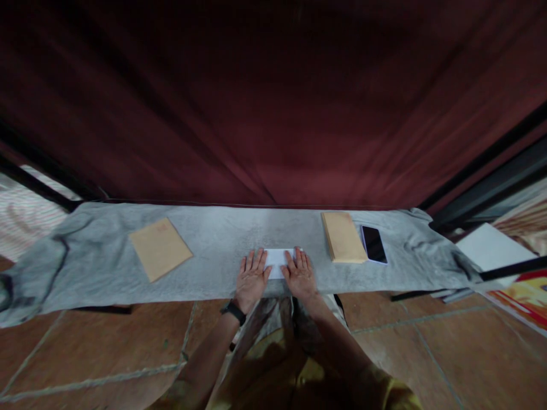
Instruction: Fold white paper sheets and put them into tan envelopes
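Note:
A small white folded paper [277, 260] lies on the grey cloth [213, 239] in front of me. My left hand [252, 277] lies flat with fingers stretched out on the paper's left end, a dark watch on its wrist. My right hand [299, 273] lies flat with fingers spread on the paper's right end. Both palms press down; neither hand grips anything.
A tan envelope [160, 248] lies on the cloth to the left. A stack of tan envelopes [343, 237] and a black phone [374, 244] lie to the right. A dark red curtain [273, 102] hangs behind. White sheets [491, 247] sit far right, above the tiled floor [448, 353].

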Demonstrator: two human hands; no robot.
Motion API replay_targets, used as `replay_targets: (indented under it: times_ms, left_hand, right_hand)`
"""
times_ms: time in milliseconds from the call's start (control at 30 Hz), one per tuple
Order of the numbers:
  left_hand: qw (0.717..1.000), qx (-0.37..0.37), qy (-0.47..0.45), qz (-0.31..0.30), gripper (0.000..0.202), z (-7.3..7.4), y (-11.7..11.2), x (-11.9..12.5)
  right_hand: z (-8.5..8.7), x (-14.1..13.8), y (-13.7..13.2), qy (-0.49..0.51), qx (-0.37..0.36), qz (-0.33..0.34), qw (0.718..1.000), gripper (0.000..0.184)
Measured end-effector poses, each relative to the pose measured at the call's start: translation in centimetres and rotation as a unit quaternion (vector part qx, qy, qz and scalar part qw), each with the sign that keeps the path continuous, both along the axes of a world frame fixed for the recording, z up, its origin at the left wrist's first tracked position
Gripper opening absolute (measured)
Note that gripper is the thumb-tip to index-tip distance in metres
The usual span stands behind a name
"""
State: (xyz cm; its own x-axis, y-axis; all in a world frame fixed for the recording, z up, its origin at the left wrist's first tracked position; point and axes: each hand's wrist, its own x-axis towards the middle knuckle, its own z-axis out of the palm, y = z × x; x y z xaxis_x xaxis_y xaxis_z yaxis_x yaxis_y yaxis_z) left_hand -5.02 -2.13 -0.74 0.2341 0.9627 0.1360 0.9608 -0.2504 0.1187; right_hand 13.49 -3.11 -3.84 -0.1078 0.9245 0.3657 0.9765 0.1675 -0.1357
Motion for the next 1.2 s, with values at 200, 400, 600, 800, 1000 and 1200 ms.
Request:
replay_targets:
  times_ms: [200, 400, 600, 800, 1000, 1200]
  left_hand:
    - [0.999, 0.035, -0.025, 0.012, 0.057, 0.2, -0.8, 1.1]
    - [0.995, 0.035, -0.046, -0.081, 0.059, -0.3, -3.5, 2.9]
    - [0.995, 0.047, -0.025, -0.082, 0.07, -1.2, -5.3, 1.3]
    - [0.996, 0.055, -0.019, -0.068, 0.067, -0.8, -5.1, 1.5]
    - [0.996, 0.026, -0.045, -0.073, 0.058, -0.1, -2.4, 3.9]
    - [0.997, 0.015, -0.044, -0.064, 0.059, -1.0, -1.1, 3.8]
  right_hand:
    - [0.3, -0.2, -0.2, 0.002, 0.002, -0.005, 1.0, 0.053]
    - [0.8, 0.0, -0.2, -0.004, -0.019, 0.002, 1.0, 0.054]
    - [0.9, -0.1, -0.2, -0.003, -0.018, -0.004, 1.0, 0.055]
    - [0.5, -0.1, -0.1, 0.011, -0.026, -0.007, 1.0, 0.055]
    - [0.4, 0.0, -0.1, 0.013, -0.032, -0.007, 0.999, 0.053]
    - [0.7, -0.1, -0.1, 0.012, -0.056, -0.009, 0.998, 0.053]
